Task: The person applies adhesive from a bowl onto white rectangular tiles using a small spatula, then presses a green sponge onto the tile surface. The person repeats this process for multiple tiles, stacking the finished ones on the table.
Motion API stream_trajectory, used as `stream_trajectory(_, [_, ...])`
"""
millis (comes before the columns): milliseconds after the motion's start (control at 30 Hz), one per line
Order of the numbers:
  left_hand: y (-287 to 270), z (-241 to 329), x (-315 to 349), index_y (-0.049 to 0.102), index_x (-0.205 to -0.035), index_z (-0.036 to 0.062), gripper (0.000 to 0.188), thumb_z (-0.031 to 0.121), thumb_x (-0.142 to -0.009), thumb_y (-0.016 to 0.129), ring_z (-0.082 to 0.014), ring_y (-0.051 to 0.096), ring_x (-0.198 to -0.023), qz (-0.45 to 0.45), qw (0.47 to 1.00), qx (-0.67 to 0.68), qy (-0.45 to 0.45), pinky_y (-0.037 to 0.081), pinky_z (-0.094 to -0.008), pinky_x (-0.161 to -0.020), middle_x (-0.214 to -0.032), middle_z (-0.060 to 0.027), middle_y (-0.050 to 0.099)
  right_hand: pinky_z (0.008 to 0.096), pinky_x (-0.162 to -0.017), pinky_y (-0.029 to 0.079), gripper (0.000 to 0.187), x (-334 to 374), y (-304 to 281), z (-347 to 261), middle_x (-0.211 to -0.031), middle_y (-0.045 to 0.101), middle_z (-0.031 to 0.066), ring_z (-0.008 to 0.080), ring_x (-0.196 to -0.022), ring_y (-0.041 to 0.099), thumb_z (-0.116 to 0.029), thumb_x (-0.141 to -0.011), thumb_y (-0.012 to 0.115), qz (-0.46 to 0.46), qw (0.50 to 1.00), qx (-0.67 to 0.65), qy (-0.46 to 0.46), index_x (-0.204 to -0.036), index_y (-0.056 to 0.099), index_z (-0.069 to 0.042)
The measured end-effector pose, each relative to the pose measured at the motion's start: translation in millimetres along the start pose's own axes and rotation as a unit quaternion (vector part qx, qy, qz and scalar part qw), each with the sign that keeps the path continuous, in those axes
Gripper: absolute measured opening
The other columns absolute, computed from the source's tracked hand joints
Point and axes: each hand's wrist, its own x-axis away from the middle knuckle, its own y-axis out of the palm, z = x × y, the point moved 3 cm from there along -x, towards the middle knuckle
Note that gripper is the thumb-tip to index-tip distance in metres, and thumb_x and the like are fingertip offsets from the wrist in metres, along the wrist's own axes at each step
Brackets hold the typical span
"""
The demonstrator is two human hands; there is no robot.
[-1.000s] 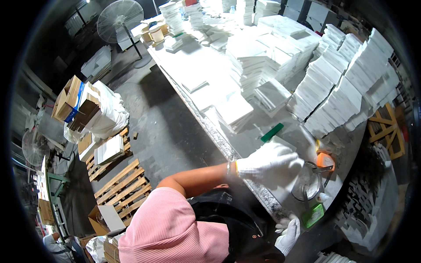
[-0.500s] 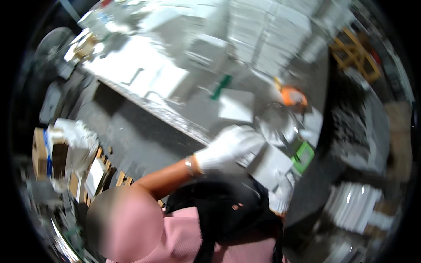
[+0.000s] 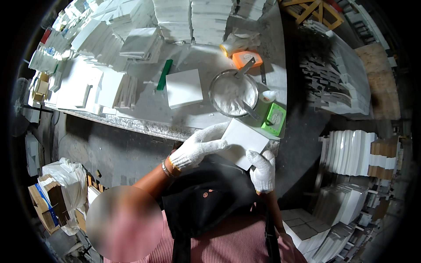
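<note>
A: I'm on the head camera. How does the right hand (image 3: pixel 262 171) stand?

B: Closed, as far as I see it from here. The gloved thumb presses on the white face of the tile (image 3: pixel 245 142) and the other fingers bunch at its lower right edge, so I read a firm pinch. The fingertips are out of my sight.

A: And the left hand (image 3: pixel 199 147)?

B: Partly open. I see its digits spread in a V at the tile's left edge, one lying over the face, the upper ones reaching the edge higher up. It touches the tile; whether it grips, I can't tell.

A: Where do you have the tile itself?

B: Between the two hands, tilted, in front of the black cloth (image 3: pixel 197 201) on the wearer's body. From my angle its far corner overlaps the near edge of the table (image 3: pixel 153 101).

A: What do I have around it?

B: Just beyond it, the bowl (image 3: pixel 211 94) of white paste (image 3: pixel 232 90), two metal blades leaning in it. The green box (image 3: pixel 275 119) sits to the right, near the tile. I have the orange box (image 3: pixel 247 59) behind the bowl, a second tile (image 3: pixel 184 87) flat to the bowl's left, and the green bar (image 3: pixel 165 74) just beside that.
</note>
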Motion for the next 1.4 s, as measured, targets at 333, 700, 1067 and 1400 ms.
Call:
stream_trajectory(333, [-5,-14,-10,0.051,-0.133,-0.0049,0.049,0.011,-0.09,0.069,-0.019,0.063,-0.104,0.009,0.999,0.02,-0.044,0.048,-0.0326,-0.095,-0.117,-0.0104,0.066,0.0251,-0.08,0.048,0.024,-3,3,-26,-0.097,0.069,0.0082,0.0106,-0.089,0.061,-0.01,-0.086,0.069,-0.01,0.978,0.195,-0.072,-0.105,0.07,0.005])
stream_trajectory(700, [-13,-25,-12,0.053,-0.131,-0.0036,0.047,0.01,-0.089,0.068,-0.0168,0.061,-0.105,0.028,0.997,0.045,-0.063,0.048,-0.0316,-0.095,-0.117,-0.0087,0.065,0.0206,-0.065,0.047,0.041,-32,-24,-28,-0.1,0.071,0.01,0.0096,-0.077,0.064,-0.036,-0.099,0.055,-0.001,0.994,0.099,-0.044,-0.11,0.068,0.001])
stream_trajectory(1067, [-19,-31,-12,0.053,-0.126,0.0041,0.039,0.01,-0.091,0.068,-0.0144,0.059,-0.105,0.02,0.992,0.117,-0.04,0.047,-0.0319,-0.095,-0.114,-0.0032,0.062,0.0328,-0.065,0.05,0.018,-9,27,-47,-0.077,0.065,0.0149,0.0188,-0.069,0.062,-0.008,-0.085,0.074,-0.036,0.882,0.409,-0.23,-0.09,0.064,0.006])
stream_trajectory(1400, [-24,-27,-17,0.051,-0.128,0.0029,0.043,0.015,-0.091,0.069,-0.013,0.058,-0.107,-0.002,0.998,0.068,-0.019,0.046,-0.0287,-0.094,-0.118,-0.0055,0.061,0.0323,-0.068,0.051,0.022,-11,38,-49,-0.084,0.068,0.0151,0.0217,-0.073,0.065,-0.01,-0.087,0.072,-0.079,0.849,0.456,-0.256,-0.102,0.066,0.004])
